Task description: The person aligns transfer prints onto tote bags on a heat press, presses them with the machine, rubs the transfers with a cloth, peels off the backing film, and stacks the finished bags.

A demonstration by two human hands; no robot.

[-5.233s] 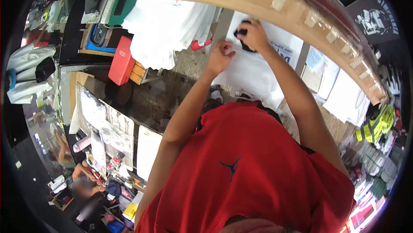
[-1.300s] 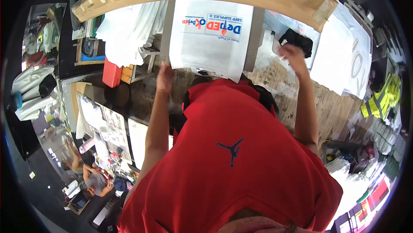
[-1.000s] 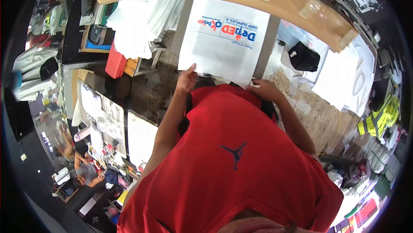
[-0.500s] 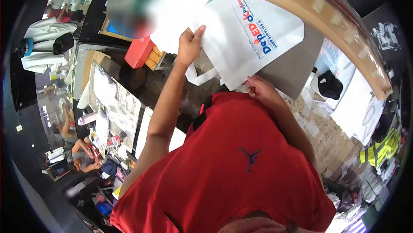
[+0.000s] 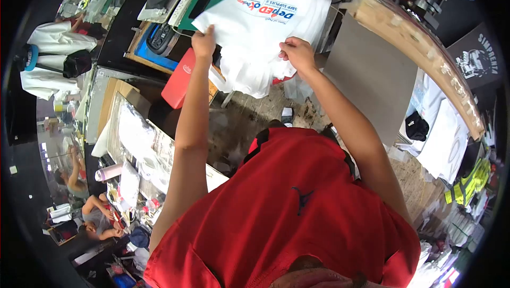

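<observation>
A white printed bag [image 5: 255, 27] with red and blue lettering lies over a thick pile of white bags at the top centre. My left hand [image 5: 204, 42] is closed on its left corner. At its right lower edge is my right hand [image 5: 297, 53], fingers pinched on the white fabric. Right of the pile, the grey board [image 5: 369, 75] is bare, under the curved, taped cardboard edge [image 5: 419, 43]. A black bundle [image 5: 417, 127] rests on white sheets at the right.
A red box [image 5: 179, 78] stands left of the pile, near a blue tray [image 5: 159, 59] and a green object [image 5: 204, 3]. White printed sheets [image 5: 446, 139] lie at the right. Another person [image 5: 101, 216] sits at the lower left, beside a cluttered table.
The printed bag has moved off the grey board, leftward onto the pile. Both my hands moved with it, and the view has shifted left.
</observation>
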